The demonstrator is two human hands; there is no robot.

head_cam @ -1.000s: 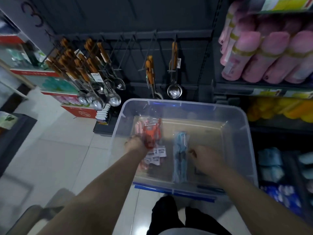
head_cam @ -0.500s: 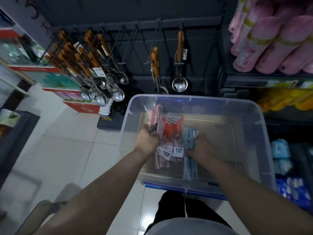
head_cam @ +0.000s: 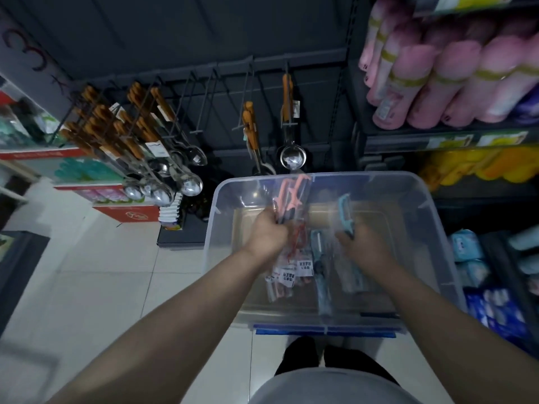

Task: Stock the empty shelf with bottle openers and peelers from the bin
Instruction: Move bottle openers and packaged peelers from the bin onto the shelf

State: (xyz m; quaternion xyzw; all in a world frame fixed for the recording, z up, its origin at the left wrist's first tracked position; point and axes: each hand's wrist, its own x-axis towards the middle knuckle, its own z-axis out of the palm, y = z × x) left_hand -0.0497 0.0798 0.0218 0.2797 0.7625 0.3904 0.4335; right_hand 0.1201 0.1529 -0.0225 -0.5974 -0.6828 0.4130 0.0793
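Observation:
A clear plastic bin [head_cam: 221,217] with a blue front edge stands on the floor in front of me. Inside it my left hand [head_cam: 268,233] grips a bunch of packaged pink and red peelers [head_cam: 291,199], raised so their tops reach above the bin's far rim. My right hand [head_cam: 363,247] holds a light blue packaged peeler [head_cam: 347,212], also lifted. Another blue peeler pack [head_cam: 320,275] lies on the bin floor between my hands. Behind the bin, dark wire hooks [head_cam: 210,94] on the shelf back panel hang bare.
Wooden-handled ladles and spoons [head_cam: 151,158] crowd the hooks at left; two more ladles [head_cam: 291,153] hang just behind the bin. Pink rolls [head_cam: 437,77] and yellow goods fill the shelves at right, blue packs below them. White tiled floor [head_cam: 102,272] lies to the left.
Both hands have risen inside the bin. The left hand's bunch of pink and red peelers now stands higher. The right hand has picked the blue peeler up off the bin floor.

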